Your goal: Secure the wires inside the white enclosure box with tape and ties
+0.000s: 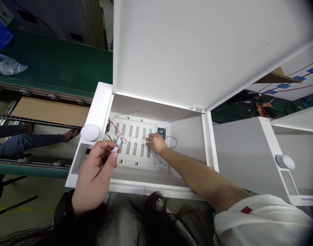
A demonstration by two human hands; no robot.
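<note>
In my left hand point(96, 171), a small white strip with blue print point(117, 144) is pinched between thumb and fingers, held up over the left side of an opened white cabinet point(210, 143). Thin red wires point(115, 127) run behind the strip. My right hand point(156, 142) reaches down inside, with bent fingers apart and their tips at the slotted white panel point(138, 147). Nothing shows in those fingers, though their undersides are hidden. Just beyond this hand sits a blue circuit board point(161, 132), with a thin looped wire point(175, 140) on its right.
The large white lid point(197, 48) stands raised behind the cabinet. A white round knob point(90, 132) juts from its left side. Another white cabinet point(238, 153) stands at right. On the left are a green bench point(56, 65), a roller track with cardboard point(51, 111), and a person's legs point(35, 138).
</note>
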